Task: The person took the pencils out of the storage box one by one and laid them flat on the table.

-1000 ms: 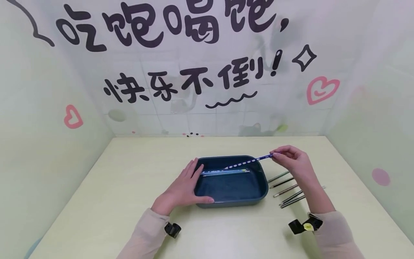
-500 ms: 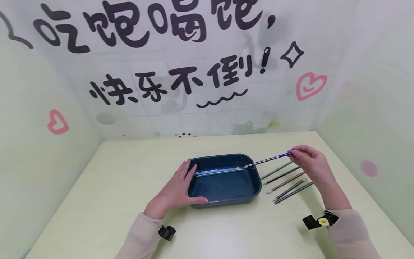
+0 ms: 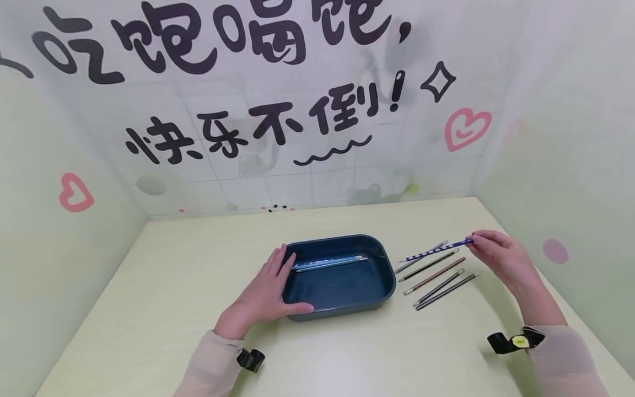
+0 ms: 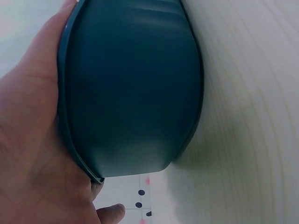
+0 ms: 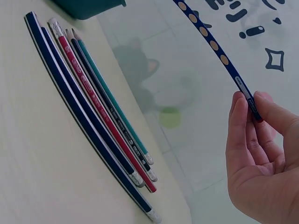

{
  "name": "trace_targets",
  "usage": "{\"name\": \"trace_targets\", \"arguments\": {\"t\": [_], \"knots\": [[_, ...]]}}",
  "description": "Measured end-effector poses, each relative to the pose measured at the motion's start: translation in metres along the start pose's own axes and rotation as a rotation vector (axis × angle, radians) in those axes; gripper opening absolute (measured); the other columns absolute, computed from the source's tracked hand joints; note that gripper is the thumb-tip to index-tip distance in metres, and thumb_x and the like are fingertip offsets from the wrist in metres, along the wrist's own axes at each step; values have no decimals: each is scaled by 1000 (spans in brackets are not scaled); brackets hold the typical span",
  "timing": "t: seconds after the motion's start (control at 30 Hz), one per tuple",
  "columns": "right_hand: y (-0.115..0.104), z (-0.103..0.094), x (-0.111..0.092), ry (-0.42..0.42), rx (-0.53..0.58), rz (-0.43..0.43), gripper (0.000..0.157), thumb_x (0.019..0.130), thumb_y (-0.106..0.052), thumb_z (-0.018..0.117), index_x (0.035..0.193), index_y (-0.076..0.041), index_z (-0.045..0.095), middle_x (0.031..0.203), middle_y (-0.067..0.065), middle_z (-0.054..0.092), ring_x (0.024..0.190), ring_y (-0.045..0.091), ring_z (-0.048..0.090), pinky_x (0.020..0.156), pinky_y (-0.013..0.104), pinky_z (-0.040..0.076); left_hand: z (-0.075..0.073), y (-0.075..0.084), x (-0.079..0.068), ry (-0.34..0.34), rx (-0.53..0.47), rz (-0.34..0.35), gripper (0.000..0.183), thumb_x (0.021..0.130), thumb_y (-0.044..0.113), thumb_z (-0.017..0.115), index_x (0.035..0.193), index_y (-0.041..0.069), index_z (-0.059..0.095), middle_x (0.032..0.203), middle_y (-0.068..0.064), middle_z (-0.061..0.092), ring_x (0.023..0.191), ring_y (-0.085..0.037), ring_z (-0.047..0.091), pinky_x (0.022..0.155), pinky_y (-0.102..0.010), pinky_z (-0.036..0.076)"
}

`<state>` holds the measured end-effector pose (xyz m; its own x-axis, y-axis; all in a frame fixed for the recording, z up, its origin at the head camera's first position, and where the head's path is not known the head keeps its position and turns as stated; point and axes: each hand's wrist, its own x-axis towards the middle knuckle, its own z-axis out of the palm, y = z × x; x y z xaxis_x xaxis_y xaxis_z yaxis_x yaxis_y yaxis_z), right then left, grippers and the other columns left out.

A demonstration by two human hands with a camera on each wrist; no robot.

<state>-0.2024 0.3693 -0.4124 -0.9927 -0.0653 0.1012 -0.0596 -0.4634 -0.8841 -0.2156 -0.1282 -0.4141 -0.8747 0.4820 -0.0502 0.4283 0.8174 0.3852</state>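
My right hand [image 3: 505, 263] pinches the end of a dark blue pencil [image 3: 430, 254] with pale oval spots. Its pointed end aims left, above the loose pencils, to the right of a dark teal box [image 3: 342, 310]. In the right wrist view, the thumb and fingertips press on the red-tipped end of the pencil. My left hand [image 3: 258, 298] rests on the left end of the box, fingers fairly straight at the far side and thumb along the near rim. Inside the box, blue pencils [image 3: 331, 264] lie along the far wall.
Several pencils lie side by side on the table right of the box: a red one [image 5: 96, 98], a teal one [image 5: 114, 100], a black one [image 5: 119, 116] and dark blue striped ones. Printed walls [image 3: 307, 182] enclose the table at the back and sides.
My right hand has drawn the spotted pencil rightward, out from over the box to above the loose pencils. My left hand keeps its place on the box; the head view has shifted slightly.
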Motion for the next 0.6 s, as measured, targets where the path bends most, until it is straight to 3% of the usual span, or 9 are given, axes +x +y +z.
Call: {"name": "trace_targets", "arguments": {"t": [0.37,0.6], "knots": [[-8,-20,17,29,-34,71,29,99,9,48,98,-3,74,95,6,77,89,13,75,82,22,60,0,1,0,-5,-2,-11,118,75,69,73,160,6,19,169,-17,2,157,-37,3,122,-58,26],[-8,-28,34,-6,-77,124,31,100,10,47,97,-4,75,94,5,76,89,13,75,82,21,59,1,-2,-1,-11,7,-18,119,75,71,72,160,7,19,169,-16,2,157,-36,2,121,-58,26]]}}
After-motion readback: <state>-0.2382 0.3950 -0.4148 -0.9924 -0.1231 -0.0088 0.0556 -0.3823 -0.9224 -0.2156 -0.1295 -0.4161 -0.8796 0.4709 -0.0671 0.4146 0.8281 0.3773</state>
